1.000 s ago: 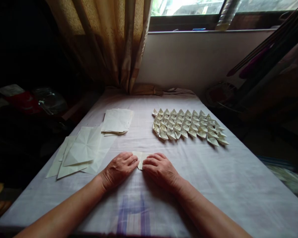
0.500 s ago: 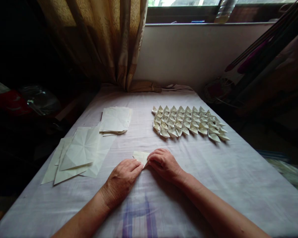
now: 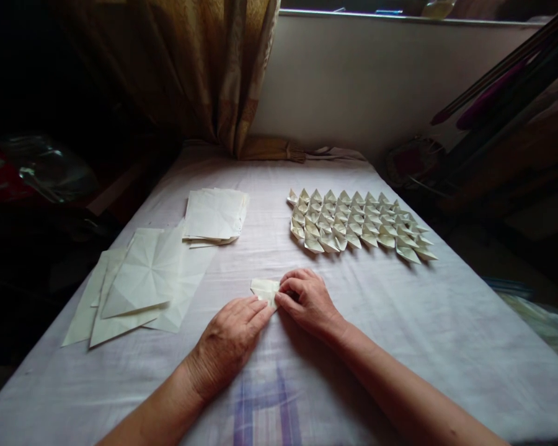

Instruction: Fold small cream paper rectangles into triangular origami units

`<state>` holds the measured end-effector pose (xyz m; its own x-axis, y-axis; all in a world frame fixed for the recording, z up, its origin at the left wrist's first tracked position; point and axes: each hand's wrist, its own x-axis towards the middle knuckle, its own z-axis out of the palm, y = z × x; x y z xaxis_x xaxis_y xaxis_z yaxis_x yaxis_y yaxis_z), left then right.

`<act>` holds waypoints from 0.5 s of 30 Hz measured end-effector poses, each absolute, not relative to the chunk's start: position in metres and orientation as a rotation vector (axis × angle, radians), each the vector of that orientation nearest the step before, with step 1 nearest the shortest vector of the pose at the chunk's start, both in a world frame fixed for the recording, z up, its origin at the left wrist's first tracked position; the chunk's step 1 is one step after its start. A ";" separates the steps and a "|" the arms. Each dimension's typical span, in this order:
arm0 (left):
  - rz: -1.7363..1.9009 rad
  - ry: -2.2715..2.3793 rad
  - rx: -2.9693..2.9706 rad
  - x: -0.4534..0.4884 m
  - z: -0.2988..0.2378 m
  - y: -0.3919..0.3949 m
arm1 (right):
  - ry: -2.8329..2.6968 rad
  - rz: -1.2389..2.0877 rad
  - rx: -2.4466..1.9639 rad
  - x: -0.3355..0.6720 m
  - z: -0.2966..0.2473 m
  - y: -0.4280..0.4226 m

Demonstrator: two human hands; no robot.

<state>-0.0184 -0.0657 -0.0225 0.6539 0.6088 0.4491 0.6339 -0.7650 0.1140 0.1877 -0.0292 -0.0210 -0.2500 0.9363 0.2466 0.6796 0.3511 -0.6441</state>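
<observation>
Over the remote feed I record the folded paper (image 3: 263, 287) on the table (image 3: 413, 347), the left hand (image 3: 235, 328) at its near edge, the right hand (image 3: 309, 300) at its right. Loose sheets (image 3: 142, 275) overlap at left; behind them lies a sheet stack (image 3: 214, 214). Folded pieces (image 3: 353, 226) sit in rows, behind and right. A curtain (image 3: 230, 93) hangs at the far end.

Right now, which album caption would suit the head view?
Left hand and right hand, fingers on folded paper, rows of folded pieces beyond.

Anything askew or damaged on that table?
Mildly askew: the loose, creased off-white paper sheets on the left lie fanned at mixed angles, unlike the neater off-white paper stack farther back. No damage stands out.
</observation>
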 end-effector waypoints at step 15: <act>-0.678 -1.050 -2.842 -0.020 -0.024 -0.067 | -2.003 0.516 -1.411 0.186 -0.026 -0.027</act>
